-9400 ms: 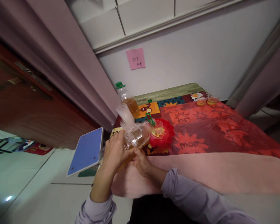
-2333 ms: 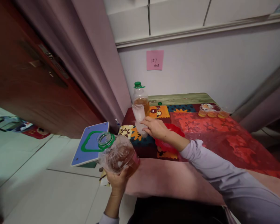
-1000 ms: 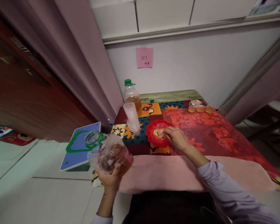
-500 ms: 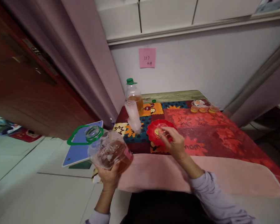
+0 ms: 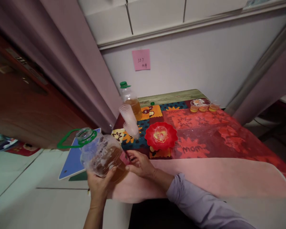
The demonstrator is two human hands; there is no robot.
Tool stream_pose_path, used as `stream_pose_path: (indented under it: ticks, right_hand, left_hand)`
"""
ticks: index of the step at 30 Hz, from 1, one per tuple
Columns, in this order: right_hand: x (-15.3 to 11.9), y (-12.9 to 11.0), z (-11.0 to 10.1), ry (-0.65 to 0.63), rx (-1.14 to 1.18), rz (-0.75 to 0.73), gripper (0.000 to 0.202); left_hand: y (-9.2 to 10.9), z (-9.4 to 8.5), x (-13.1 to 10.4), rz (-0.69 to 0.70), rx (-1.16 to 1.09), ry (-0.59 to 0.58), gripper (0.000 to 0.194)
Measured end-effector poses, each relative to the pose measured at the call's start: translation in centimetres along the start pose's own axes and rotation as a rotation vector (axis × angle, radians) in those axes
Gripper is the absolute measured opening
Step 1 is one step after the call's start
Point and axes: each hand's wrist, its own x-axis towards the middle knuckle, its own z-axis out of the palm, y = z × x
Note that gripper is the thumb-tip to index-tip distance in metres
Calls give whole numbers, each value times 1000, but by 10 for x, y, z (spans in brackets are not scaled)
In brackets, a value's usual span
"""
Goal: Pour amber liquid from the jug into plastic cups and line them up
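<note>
A large clear plastic jug (image 5: 105,157) of brown liquid, foamy inside, tilts with its uncapped neck and green handle toward the left. My left hand (image 5: 98,184) is wrapped round its underside, thumb on the near wall. My right hand (image 5: 140,163) grips the jug's right side by the pink label, fingers curled at the far edge and thumb on the near one. On the table a small clear plastic cup (image 5: 160,132) stands inside a red scalloped bowl (image 5: 149,136). Behind the jug lean stacked clear plastic cups (image 5: 130,121).
A second jug (image 5: 132,103), green-capped, stands at the back left, with a loose green cap (image 5: 152,103) nearby. Several cups of yellow-orange liquid (image 5: 203,108) stand at the back right. A blue board (image 5: 71,162) lies below the jug's neck. The patterned tablecloth (image 5: 195,133) covers the table.
My right hand has let go of the cup in the red bowl and moved down left onto the jug. The jug has shifted left in view, still held by my left hand.
</note>
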Motion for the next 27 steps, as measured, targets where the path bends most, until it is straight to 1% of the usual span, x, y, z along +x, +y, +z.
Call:
stream_pose_path:
  ticks: [4,9,15,18,21,25,27]
  right_hand:
    - [1,-2,-3,15,37,37,89]
    - [-1,-9,-8,35,100,23,84]
    - [-1,-12,-19,76,72,52,90]
    - [0,-10,-21,105,94,94,82]
    - [2,-11,-17,126,213,98,78]
    - [6,-14,-7,106,510,34,87]
    - [6,-15,-3,82,614,37,88]
  left_hand:
    - [12,1,0,4,50,-32,83]
    - [21,4,-3,18,166,-94,96]
    - [38,20,-5,153,290,-135,113]
    - [47,27,-3,250,322,-175,111]
    - [53,31,2,336,323,-262,107]
    - [57,30,12,431,431,-343,105]
    - [57,28,16,471,499,-386,104]
